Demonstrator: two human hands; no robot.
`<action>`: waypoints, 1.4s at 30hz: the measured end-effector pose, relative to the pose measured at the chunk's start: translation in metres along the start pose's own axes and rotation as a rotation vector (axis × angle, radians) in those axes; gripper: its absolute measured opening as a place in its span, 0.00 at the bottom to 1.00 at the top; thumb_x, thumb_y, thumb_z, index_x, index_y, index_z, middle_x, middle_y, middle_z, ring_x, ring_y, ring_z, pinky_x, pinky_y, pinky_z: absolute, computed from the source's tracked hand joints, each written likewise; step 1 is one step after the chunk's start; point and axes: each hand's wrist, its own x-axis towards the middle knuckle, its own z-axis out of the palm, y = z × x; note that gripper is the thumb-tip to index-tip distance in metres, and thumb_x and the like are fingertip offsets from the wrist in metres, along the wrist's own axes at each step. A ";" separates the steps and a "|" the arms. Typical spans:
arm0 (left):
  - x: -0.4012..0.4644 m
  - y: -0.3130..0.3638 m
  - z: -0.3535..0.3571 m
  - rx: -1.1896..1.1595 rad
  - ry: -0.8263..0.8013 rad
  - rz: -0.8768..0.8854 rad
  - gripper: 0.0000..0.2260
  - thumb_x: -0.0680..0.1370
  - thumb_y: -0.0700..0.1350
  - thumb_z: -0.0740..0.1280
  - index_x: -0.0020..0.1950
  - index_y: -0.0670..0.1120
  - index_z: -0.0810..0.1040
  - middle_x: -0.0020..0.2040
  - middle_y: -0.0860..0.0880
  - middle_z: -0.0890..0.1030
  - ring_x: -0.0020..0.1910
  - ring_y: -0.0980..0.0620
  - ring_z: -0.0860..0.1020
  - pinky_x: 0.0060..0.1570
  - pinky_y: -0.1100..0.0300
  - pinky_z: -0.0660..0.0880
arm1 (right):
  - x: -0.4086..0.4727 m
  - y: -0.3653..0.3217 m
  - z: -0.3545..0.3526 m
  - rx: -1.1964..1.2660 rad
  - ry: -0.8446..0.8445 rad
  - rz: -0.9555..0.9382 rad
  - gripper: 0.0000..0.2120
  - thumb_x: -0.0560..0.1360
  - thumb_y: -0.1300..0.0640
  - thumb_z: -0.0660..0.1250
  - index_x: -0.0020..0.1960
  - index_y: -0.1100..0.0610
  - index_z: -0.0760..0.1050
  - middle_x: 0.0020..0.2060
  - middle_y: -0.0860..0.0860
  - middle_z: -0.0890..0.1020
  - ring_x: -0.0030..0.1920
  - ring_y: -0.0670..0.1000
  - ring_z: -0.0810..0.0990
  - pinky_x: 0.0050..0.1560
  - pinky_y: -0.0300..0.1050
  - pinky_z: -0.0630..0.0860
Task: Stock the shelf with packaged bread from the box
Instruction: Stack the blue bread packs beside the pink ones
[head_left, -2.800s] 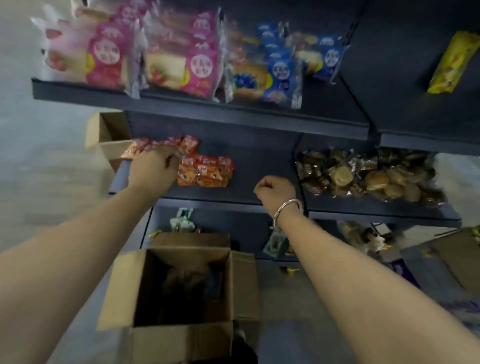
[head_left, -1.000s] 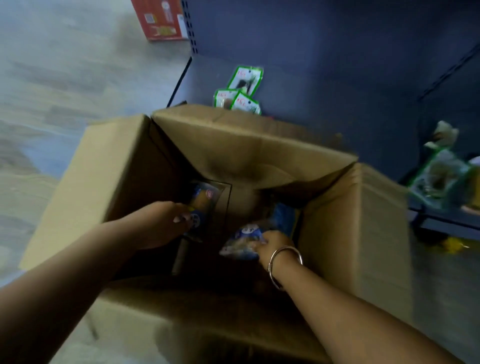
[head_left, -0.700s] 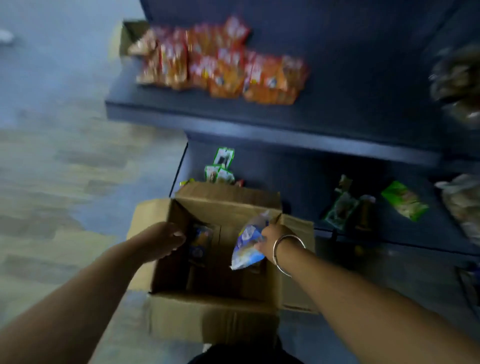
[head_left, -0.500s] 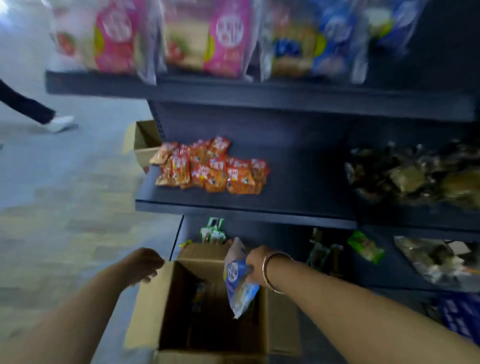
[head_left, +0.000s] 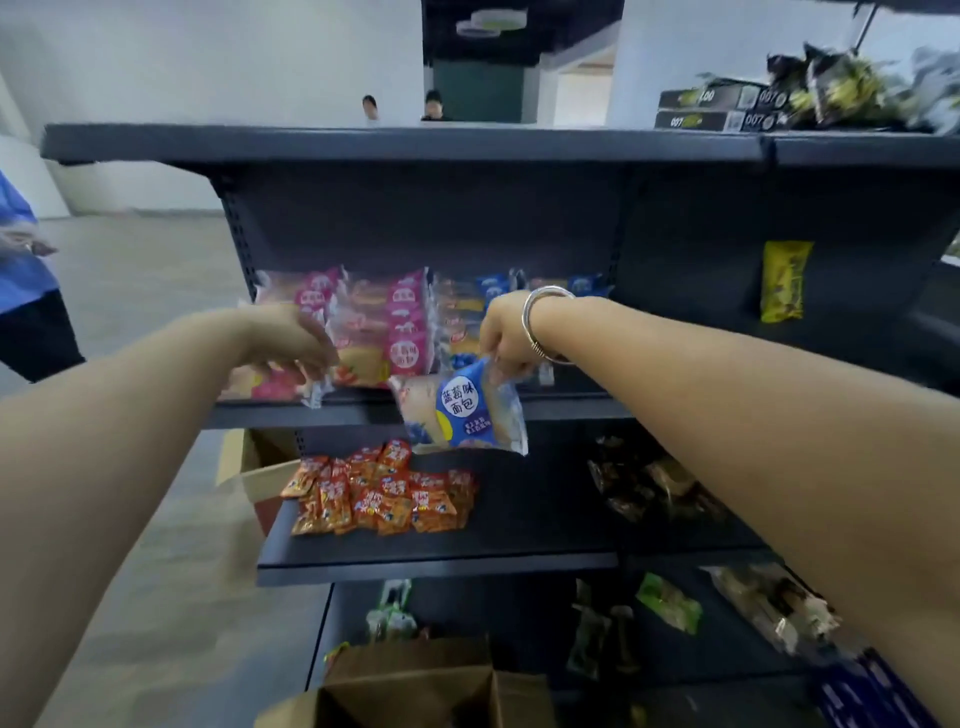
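My right hand (head_left: 506, 332) pinches a blue bread packet (head_left: 465, 410) reading "蓝莓味面包" by its top edge, hanging just below my fingers before the shelf (head_left: 566, 408). My left hand (head_left: 291, 338), fingers loosely curled, touches pink-labelled bread packets (head_left: 384, 325).

White walls (head_left: 208, 62) rise behind dark metal shelving (head_left: 405, 143); the pale floor (head_left: 135, 270) runs left, with round ceiling lights (head_left: 491, 23).

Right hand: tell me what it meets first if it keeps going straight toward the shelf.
Probably the blue bread packs standing behind the right hand, which holds a blue bread pack; depth is unclear.
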 end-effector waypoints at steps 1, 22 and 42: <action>0.001 0.010 -0.003 0.045 0.029 0.055 0.11 0.77 0.39 0.63 0.58 0.46 0.77 0.47 0.47 0.80 0.44 0.50 0.77 0.42 0.57 0.74 | -0.003 0.002 -0.008 0.008 0.042 0.014 0.13 0.71 0.56 0.70 0.29 0.54 0.72 0.26 0.48 0.74 0.29 0.48 0.71 0.32 0.38 0.70; 0.065 0.145 0.048 0.099 0.119 0.464 0.06 0.71 0.35 0.69 0.43 0.45 0.82 0.36 0.50 0.79 0.33 0.52 0.74 0.38 0.61 0.69 | -0.011 0.142 0.031 0.646 0.438 0.348 0.04 0.73 0.62 0.68 0.46 0.59 0.80 0.38 0.55 0.81 0.38 0.54 0.83 0.43 0.46 0.81; 0.226 0.237 0.100 -0.212 0.286 0.315 0.09 0.76 0.38 0.63 0.47 0.38 0.82 0.48 0.40 0.83 0.48 0.45 0.79 0.48 0.57 0.73 | 0.128 0.255 0.097 1.552 0.355 0.730 0.15 0.80 0.63 0.55 0.63 0.68 0.70 0.48 0.63 0.82 0.31 0.50 0.75 0.31 0.39 0.74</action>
